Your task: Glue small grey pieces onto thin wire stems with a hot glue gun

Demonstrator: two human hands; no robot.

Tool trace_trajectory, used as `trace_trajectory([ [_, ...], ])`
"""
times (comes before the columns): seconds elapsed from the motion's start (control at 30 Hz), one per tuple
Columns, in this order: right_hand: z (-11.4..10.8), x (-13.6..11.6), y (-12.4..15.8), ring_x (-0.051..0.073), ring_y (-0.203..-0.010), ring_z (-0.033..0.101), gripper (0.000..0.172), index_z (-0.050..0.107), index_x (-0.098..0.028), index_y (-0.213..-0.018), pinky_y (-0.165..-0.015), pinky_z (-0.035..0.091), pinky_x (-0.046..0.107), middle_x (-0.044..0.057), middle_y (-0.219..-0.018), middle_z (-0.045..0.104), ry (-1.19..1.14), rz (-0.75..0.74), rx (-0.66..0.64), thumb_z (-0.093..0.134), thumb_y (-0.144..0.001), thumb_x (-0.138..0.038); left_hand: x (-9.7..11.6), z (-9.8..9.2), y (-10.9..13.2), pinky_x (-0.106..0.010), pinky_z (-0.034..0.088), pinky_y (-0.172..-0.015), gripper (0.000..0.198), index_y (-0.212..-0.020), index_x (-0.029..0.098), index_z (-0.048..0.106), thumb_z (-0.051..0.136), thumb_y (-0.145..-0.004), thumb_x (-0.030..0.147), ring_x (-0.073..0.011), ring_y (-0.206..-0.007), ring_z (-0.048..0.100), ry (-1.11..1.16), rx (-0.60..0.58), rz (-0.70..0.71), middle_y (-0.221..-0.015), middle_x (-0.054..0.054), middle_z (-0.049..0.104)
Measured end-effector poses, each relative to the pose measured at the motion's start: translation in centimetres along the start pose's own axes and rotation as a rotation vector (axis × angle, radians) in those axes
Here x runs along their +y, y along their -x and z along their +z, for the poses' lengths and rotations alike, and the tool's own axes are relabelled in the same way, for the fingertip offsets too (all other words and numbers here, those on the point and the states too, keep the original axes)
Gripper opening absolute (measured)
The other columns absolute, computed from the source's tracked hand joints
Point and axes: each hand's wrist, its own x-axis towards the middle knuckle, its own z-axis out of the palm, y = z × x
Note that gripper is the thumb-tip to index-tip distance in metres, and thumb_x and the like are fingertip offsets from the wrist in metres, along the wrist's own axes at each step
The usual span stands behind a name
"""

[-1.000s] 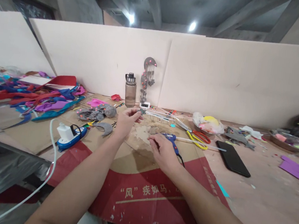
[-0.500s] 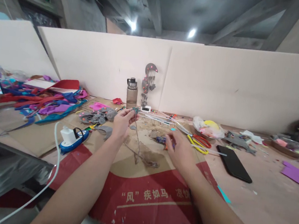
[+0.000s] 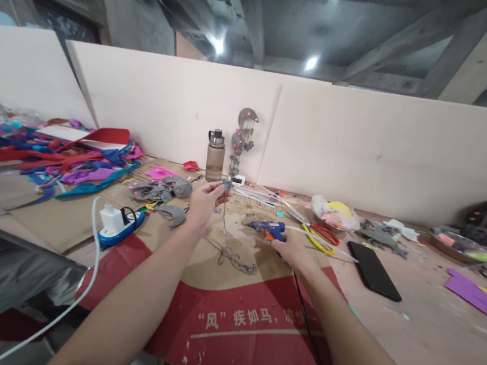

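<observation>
Over the brown and red printed cardboard sheet (image 3: 212, 299), the left hand (image 3: 202, 206) has thumb and fingers pinched together on a tiny dark grey-green scrap, felt by the look of it (image 3: 227, 185). It's held up off the sheet, mostly hidden by the fingertips, so I honestly can't make out its full shape. Thin grey string (image 3: 225, 234) hangs below it, pretty much straight at first, then goes all loopy and tangled on the cardboard.

Over on the other side, the right hand (image 3: 295, 250) is wrapped around the handle of a blue plastic glue gun with an orange trigger (image 3: 268, 227), nozzle facing left, well apart from the scrap. Can't tell if the trigger's squeezed. Long translucent glue stick (image 3: 343, 253) pokes out the back, running past the yellow-handled scissors (image 3: 323, 246) toward a flat black phone (image 3: 374, 272), and a thin black cord trails down below the hand
</observation>
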Motion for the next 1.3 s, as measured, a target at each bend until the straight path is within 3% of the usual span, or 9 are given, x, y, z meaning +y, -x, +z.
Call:
trace_trajectory([
  [0.1, 0.0, -1.4, 0.1, 0.016, -0.045, 0.053, 0.010, 0.056, -0.020, -0.074, -0.044, 0.041, 0.027, -0.003, -0.054, 0.056, -0.060, 0.095, -0.008, 0.057, -0.065, -0.023, -0.6, 0.0, 0.1, -0.021, 0.050, -0.062, 0.029, -0.076, 0.012, 0.064, 0.079, -0.060, 0.030, -0.0092, -0.064, 0.063, -0.008, 0.003, -0.045, -0.071, -0.001, 0.065],
  [0.2, 0.0, -3.0, 0.8, 0.016, -0.058, 0.061, 0.024, 0.049, -0.022, -0.092, -0.057, 0.052, 0.031, 0.000, -0.076, 0.062, -0.314, 0.026, 0.044, 0.057, -0.070, -0.023, -1.0, -0.1, 0.2, -0.019, 0.046, -0.055, 0.032, -0.077, 0.013, 0.065, 0.080, -0.059, 0.033, -0.0095, -0.063, 0.063, -0.031, 0.008, -0.108, -0.073, -0.002, 0.066],
  [0.3, 0.1, -4.4, 1.7, 0.017, -0.069, 0.064, 0.030, 0.044, -0.023, -0.100, -0.066, 0.056, 0.035, 0.004, -0.098, 0.064, -0.520, -0.048, -0.003, 0.058, -0.075, -0.029, -1.2, 0.0, 0.3, -0.018, 0.043, -0.052, 0.035, -0.077, 0.013, 0.065, 0.083, -0.055, 0.034, -0.0101, -0.064, 0.063, -0.058, 0.003, -0.178, -0.074, -0.002, 0.066],
  [0.37, 0.1, -5.2, 2.3, 0.016, -0.069, 0.064, 0.032, 0.043, -0.023, -0.102, -0.067, 0.056, 0.035, 0.005, -0.099, 0.064, -0.555, -0.092, -0.037, 0.059, -0.077, -0.033, -1.3, 0.0, 0.3, -0.018, 0.042, -0.052, 0.035, -0.076, 0.013, 0.065, 0.084, -0.054, 0.034, -0.0102, -0.064, 0.063, -0.058, 0.008, -0.201, -0.073, -0.002, 0.066],
  [0.53, 0.3, -5.8, 3.2, 0.013, -0.058, 0.055, 0.026, 0.045, -0.021, -0.102, -0.063, 0.051, 0.030, -0.004, -0.069, 0.055, -0.375, -0.246, -0.030, 0.056, -0.083, -0.034, -1.7, 0.2, 0.4, -0.020, 0.044, -0.058, 0.030, -0.074, 0.012, 0.064, 0.083, -0.056, 0.028, -0.0110, -0.066, 0.064, -0.011, -0.016, -0.206, -0.070, -0.002, 0.065],
  [0.67, 0.7, -5.0, 3.4, 0.014, -0.065, 0.053, 0.032, 0.045, -0.021, -0.115, -0.062, 0.050, 0.031, 0.003, -0.089, 0.058, -0.225, -0.326, 0.026, 0.051, -0.086, -0.034, -1.8, 0.5, 0.6, -0.023, 0.048, -0.062, 0.025, -0.073, 0.011, 0.065, 0.082, -0.059, 0.025, -0.0114, -0.066, 0.064, 0.006, -0.060, -0.226, -0.069, -0.003, 0.066],
  [0.83, 0.9, -4.4, 3.2, 0.025, -0.099, 0.056, 0.035, 0.046, -0.018, -0.119, -0.090, 0.046, 0.044, 0.012, -0.107, 0.058, -0.011, -0.432, 0.094, 0.049, -0.088, -0.034, -1.5, 1.0, 1.1, -0.023, 0.050, -0.063, 0.023, -0.071, 0.010, 0.065, 0.081, -0.060, 0.021, -0.0110, -0.064, 0.064, 0.028, -0.067, -0.258, -0.068, -0.004, 0.066],
  [0.97, 0.8, -4.8, 3.2, 0.028, -0.112, 0.053, 0.030, 0.047, -0.017, -0.114, -0.097, 0.042, 0.047, 0.013, -0.109, 0.059, 0.050, -0.471, 0.100, 0.046, -0.089, -0.033, -1.5, 1.2, 1.3, -0.022, 0.050, -0.061, 0.024, -0.071, 0.010, 0.065, 0.081, -0.059, 0.022, -0.0109, -0.062, 0.064, 0.035, -0.091, -0.274, -0.067, -0.005, 0.067],
  [1.3, 1.0, -4.8, 3.3, 0.028, -0.100, 0.060, 0.024, 0.050, -0.020, -0.109, -0.087, 0.048, 0.045, 0.014, -0.105, 0.062, 0.111, -0.472, 0.104, 0.044, -0.090, -0.033, -1.9, 0.9, 1.3, -0.025, 0.051, -0.065, 0.028, -0.070, 0.011, 0.067, 0.083, -0.058, 0.030, -0.0117, -0.063, 0.063, -0.031, -0.160, -0.230, -0.067, -0.005, 0.066],
])
